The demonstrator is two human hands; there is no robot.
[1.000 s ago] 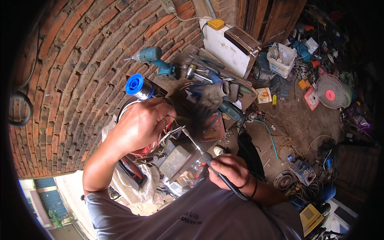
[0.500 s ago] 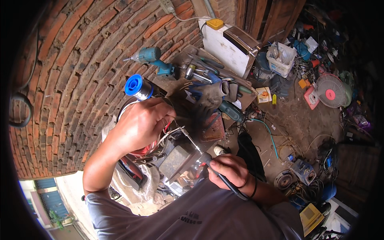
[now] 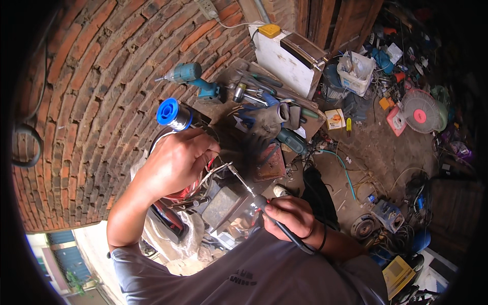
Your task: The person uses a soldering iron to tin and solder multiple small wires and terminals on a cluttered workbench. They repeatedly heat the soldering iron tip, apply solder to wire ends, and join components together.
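My right hand (image 3: pixel 291 217) grips the dark handle of a soldering iron (image 3: pixel 243 182), its metal shaft slanting up and left. The iron's tip meets a thin metal piece (image 3: pixel 216 172) beside a red wire end (image 3: pixel 210 162); whether they touch is hard to tell. My left hand (image 3: pixel 179 157) is closed in a pinch just above that spot, on what looks like thin solder wire (image 3: pixel 219 136). Right behind this hand stands a blue spool (image 3: pixel 174 115) wound with silvery solder. A grey metal block (image 3: pixel 221 207), apparently a vise, lies below the joint.
A teal cordless drill (image 3: pixel 195 81) stands by the brick wall (image 3: pixel 101 101). Pliers, a work glove (image 3: pixel 269 121) and a green power tool (image 3: pixel 292 141) crowd the bench. Rightward are a white tub (image 3: pixel 356 76), a fan (image 3: pixel 419 113) and tangled cables on the floor.
The view has shifted slightly. Both hands, the soldering iron and the spool keep nearly the same positions relative to one another.
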